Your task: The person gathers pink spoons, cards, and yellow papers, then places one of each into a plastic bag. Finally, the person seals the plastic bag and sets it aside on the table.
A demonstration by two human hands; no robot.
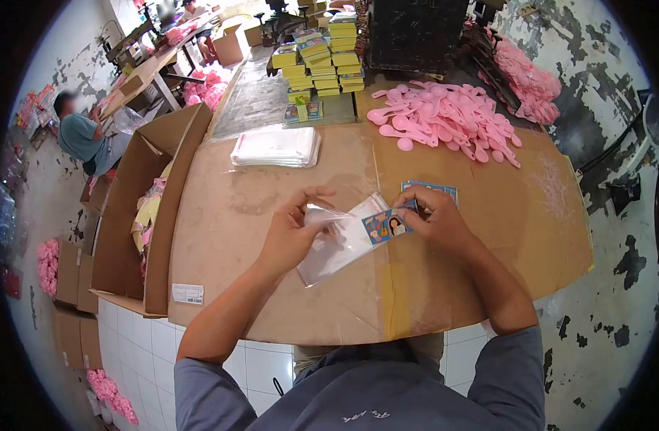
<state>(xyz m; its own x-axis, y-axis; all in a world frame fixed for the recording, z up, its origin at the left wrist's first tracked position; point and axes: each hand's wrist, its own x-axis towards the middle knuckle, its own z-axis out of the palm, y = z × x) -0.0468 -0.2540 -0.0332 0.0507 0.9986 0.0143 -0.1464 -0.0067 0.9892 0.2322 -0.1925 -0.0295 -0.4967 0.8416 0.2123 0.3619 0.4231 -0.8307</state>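
Between the thumb and fingers of my left hand (pixel 297 228) is the edge of a clear plastic bag (pixel 326 253), which hangs over the cardboard tabletop (pixel 272 309). My right hand (pixel 431 217) pinches a small blue printed card (pixel 387 224) by its right end. The card's left part lies over or at the bag; whether it is inside is unclear. Partly behind my right hand, another blue card (pixel 448 192) lies on the cardboard. A stack of clear bags (pixel 275 147) sits beyond my left hand.
Pink spoon-shaped pieces (pixel 444 118) are heaped at the back right. Stacks of yellow-edged cards (pixel 329 54) stand at the back. An open cardboard box (pixel 121 223) borders the table's left side. A seated person (pixel 85 136) is farther left.
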